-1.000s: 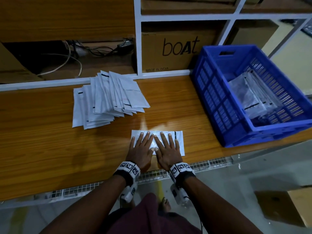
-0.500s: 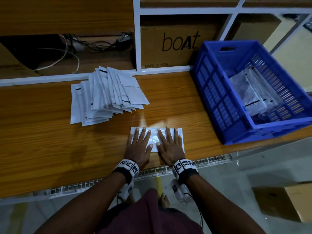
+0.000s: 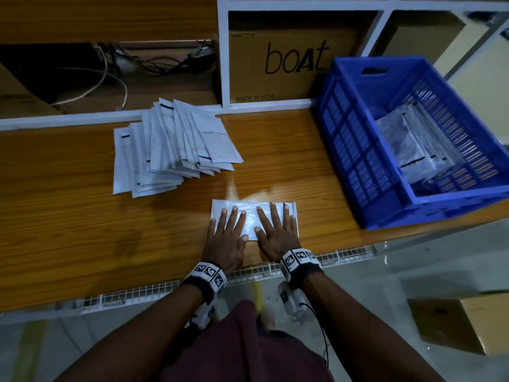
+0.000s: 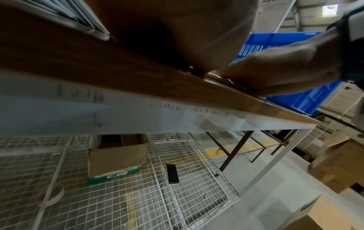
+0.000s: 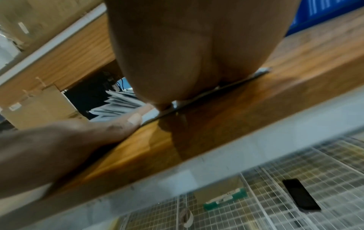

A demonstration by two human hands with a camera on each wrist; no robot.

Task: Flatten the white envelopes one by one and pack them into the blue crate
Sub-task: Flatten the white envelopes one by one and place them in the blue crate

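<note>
One white envelope lies flat near the front edge of the wooden table. My left hand presses on its left half with straight, spread fingers. My right hand presses on its right half the same way, a small gap between the two hands. A fanned pile of white envelopes lies to the left and behind. The blue crate stands at the right with several flattened envelopes inside. In the right wrist view the envelope's edge shows under my palm.
A cardboard box printed "boat" sits in the shelf behind the table, next to white frame posts. Cables lie in the left shelf bay. Below the table is a wire mesh shelf with a box and a black phone.
Both hands have slid apart on the envelope, the left toward its left end and the right toward its right end. The envelope has stayed in place.
</note>
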